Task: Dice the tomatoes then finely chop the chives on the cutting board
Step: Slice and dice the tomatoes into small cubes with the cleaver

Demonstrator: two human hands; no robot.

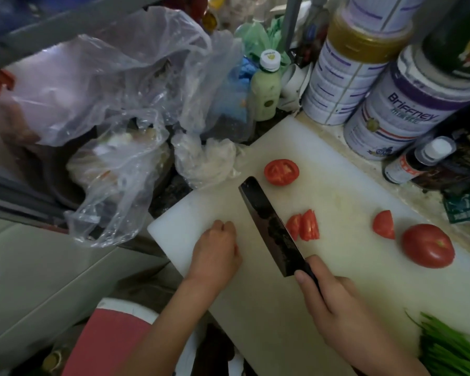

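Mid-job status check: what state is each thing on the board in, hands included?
Knife: held by right hand.
Whole tomato: uncut.
Half tomato: cut face up.
Wedge: cut, lying alone.
Slices: cut, beside the knife.
Chives: uncut.
Left hand: curled, resting on board, empty.
Right hand: holds knife handle.

Crumpled clear plastic bags fill the upper left, one drooping over a dark round pot with pale contents. A smaller wadded bag lies just right of them. Behind it a pale green sauce bottle with a white cap stands upright. To the right stands a white tin with a gold lid, another tin stacked on it. A purple-lidded tin lettered "Briffney" stands touching it in front. A small dark bottle with a white cap lies tilted on the speckled counter, near a dark green packet.
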